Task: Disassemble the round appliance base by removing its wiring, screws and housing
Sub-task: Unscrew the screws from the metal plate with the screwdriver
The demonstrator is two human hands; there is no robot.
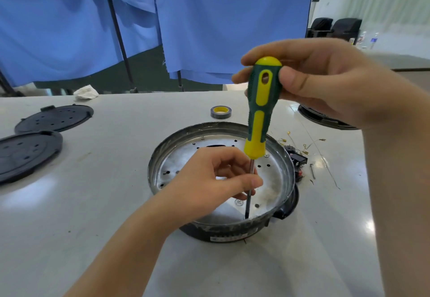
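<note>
You're at a workshop-style bench in a large hall: a wide grey table (93, 203) strewn with black covers (55, 118), tape (220, 112) and loose wires (302, 147). Blue sheets (209, 22) on stands screen it off, with chairs (335, 28) beyond.

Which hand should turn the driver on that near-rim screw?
Right. The right hand already grips the screwdriver handle; the left hand pinches its shaft, steadying the tip in the appliance base.

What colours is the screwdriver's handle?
Green and yellow, the screwdriver handle, seen in the head view.
</note>
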